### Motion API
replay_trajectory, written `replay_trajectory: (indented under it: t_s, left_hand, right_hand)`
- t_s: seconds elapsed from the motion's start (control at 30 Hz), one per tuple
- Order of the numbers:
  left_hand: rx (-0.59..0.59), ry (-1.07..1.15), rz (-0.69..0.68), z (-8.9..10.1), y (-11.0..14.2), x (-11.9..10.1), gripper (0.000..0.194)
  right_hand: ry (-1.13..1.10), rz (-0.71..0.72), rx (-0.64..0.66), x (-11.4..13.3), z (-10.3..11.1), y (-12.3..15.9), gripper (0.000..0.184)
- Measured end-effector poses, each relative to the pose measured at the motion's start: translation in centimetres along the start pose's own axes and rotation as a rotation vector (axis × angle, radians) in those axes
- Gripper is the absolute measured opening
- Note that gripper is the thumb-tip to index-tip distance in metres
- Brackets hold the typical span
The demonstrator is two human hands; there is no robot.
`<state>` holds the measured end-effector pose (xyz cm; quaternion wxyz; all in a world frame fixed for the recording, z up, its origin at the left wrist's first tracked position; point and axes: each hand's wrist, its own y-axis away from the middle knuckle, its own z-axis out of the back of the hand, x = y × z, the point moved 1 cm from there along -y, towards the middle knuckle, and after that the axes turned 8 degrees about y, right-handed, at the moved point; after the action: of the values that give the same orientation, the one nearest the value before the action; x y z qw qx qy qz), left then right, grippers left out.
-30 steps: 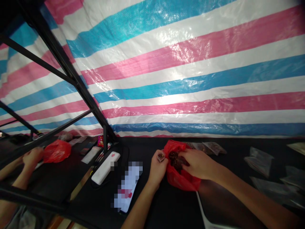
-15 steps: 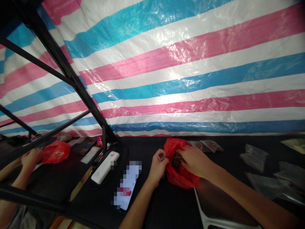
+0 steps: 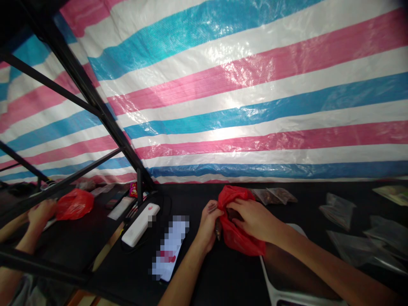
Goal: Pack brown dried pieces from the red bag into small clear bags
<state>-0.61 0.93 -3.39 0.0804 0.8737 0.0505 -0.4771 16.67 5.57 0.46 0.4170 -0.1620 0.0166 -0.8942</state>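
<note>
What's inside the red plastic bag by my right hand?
Dark brown pieces show at the mouth of the red plastic bag, under your right hand; the rest is hidden by the hand and the bag.

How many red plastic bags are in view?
1: the crumpled red plastic bag between the left hand and right hand. The red shape far left looks like its mirror reflection.

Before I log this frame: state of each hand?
Left hand: closed on a small dark item.
Right hand: closed on the red plastic bag.
</note>
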Motion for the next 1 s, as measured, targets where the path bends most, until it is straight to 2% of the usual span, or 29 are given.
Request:
replay_trajectory:
  t_s: [0.1, 0.17, 0.33, 0.43, 0.53, 0.73, 0.87, 1.0]
  left_hand:
    - [0.031, -0.023, -0.015, -0.1, 0.2, -0.2, 0.017]
    - [0.031, -0.099, -0.073, 0.0, 0.1, -0.3, 0.016]
    - [-0.035, -0.397, -0.376, 0.5, -0.5, -0.3, 0.018]
    - [-0.068, -0.527, -0.48, 0.6, -0.5, -0.2, 0.014]
    - [-0.018, -0.621, -0.525, 0.3, -0.1, -0.1, 0.011]
    - [0.05, -0.762, -0.557, -0.3, 0.8, 0.1, 0.016]
    - [0.062, -0.8, -0.541, -0.3, 1.0, 0.5, 0.022]
    - [0.055, -0.812, -0.542, -0.2, 1.0, 0.5, 0.023]
  right_hand:
    - [-0.073, -0.013, -0.002, 0.2, 0.2, -0.1, 0.028]
    - [-0.137, -0.023, 0.008, 0.1, 0.8, -0.1, 0.023]
    - [-0.244, -0.072, 0.009, -0.8, 3.1, 0.1, 0.022]
    - [-0.29, -0.09, -0.015, -1.3, 4.1, 0.2, 0.028]
    - [-0.305, -0.056, -0.041, -1.0, 4.5, 0.2, 0.032]
    - [-0.161, 0.069, -0.14, 1.4, 4.3, 0.6, 0.025]
    - [-0.025, 0.116, -0.182, 2.0, 3.6, 0.8, 0.037]
    - [0.007, 0.163, -0.195, 1.5, 2.6, 0.7, 0.045]
